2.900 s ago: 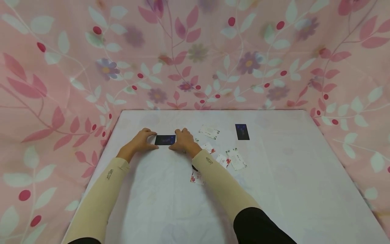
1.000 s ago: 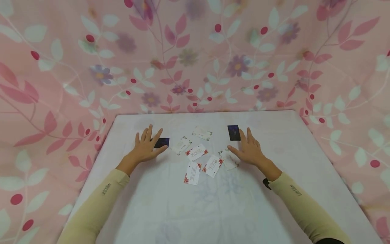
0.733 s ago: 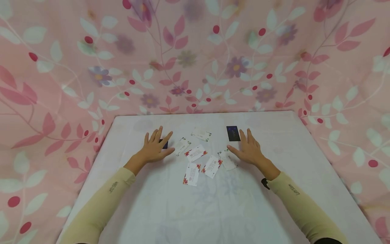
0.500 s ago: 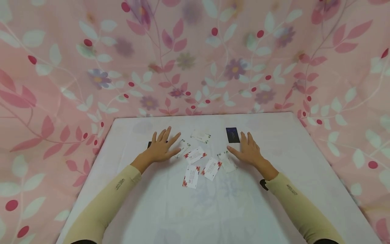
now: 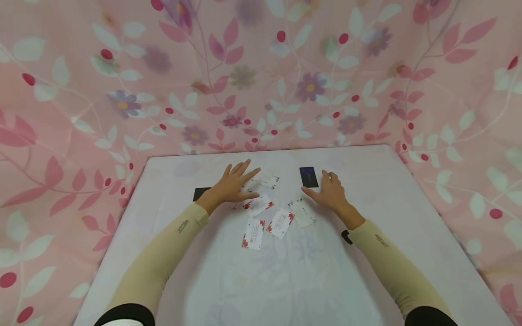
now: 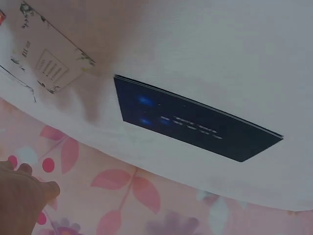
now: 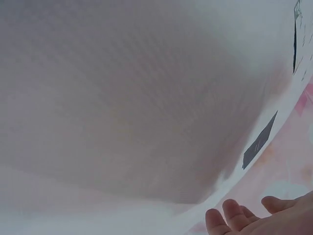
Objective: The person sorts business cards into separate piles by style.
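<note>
My left hand (image 5: 233, 184), fingers spread and holding nothing, is over the left part of a group of business cards. Behind its wrist lies a dark blue-black card (image 5: 200, 193), seen whole in the left wrist view. Just right of another dark card (image 5: 308, 177), my right hand (image 5: 331, 192) hovers with thumb and fingers apart, holding nothing. Between the hands lie white cards with red flowers, one tilted (image 5: 258, 206), one nearest me (image 5: 253, 234) and one right of it (image 5: 281, 222). White cards with green leaves lie at the back (image 5: 268, 181) and right (image 5: 302, 213); another is mostly hidden under my left hand.
A white cloth (image 5: 285, 280) covers the table. Pink floral fabric (image 5: 261, 81) rises behind its back edge and along both sides. Light sleeves (image 5: 163, 253) cover both forearms, and a dark band (image 5: 346, 237) shows at the right wrist.
Both hands have left the left dark card, where they were framing its ends. The right hand moved right to the other dark card; the left then slid right over the white cards.
</note>
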`<state>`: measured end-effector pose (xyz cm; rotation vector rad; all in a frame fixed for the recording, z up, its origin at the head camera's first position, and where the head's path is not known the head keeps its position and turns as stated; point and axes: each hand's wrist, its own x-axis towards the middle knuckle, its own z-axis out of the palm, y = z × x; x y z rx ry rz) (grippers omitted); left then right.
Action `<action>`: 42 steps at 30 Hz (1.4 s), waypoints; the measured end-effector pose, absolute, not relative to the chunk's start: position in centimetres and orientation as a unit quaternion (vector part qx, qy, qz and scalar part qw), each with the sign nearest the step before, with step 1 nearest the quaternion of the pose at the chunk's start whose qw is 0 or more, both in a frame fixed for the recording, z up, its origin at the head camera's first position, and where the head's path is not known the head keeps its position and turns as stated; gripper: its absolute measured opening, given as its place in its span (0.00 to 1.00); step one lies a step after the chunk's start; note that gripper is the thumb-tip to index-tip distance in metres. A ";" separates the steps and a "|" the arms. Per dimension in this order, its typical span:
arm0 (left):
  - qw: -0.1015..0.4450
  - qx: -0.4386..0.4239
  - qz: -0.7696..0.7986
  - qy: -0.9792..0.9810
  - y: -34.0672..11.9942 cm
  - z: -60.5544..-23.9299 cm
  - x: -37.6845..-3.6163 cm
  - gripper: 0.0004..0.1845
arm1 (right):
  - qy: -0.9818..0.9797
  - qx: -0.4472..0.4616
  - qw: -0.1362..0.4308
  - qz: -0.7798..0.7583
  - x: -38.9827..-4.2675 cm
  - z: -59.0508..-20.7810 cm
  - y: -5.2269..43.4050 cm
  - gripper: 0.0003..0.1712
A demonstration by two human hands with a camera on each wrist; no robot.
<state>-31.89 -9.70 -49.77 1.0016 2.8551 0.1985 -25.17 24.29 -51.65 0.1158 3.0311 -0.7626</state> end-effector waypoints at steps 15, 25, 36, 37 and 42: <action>0.077 0.366 0.146 0.916 -4.0 -50.1 -34.0 0.48 | 0.961 0.106 0.020 -0.256 -27.4 -52.3 23.8 0.51; 0.092 0.377 0.135 0.912 -1.2 -50.6 -34.1 0.44 | 0.968 0.122 0.042 -0.216 -28.7 -52.5 23.0 0.47; 0.085 0.382 0.125 0.912 -0.1 -50.4 -33.6 0.45 | 0.959 0.040 0.068 -0.273 -29.6 -52.6 24.8 0.38; 0.087 0.379 0.123 0.913 0.0 -50.5 -33.6 0.45 | 0.958 0.027 0.070 -0.278 -29.7 -52.6 25.0 0.37; 0.096 0.360 0.097 0.923 0.8 -51.2 -33.7 0.45 | 0.953 -0.024 0.077 -0.293 -29.7 -52.8 26.0 0.34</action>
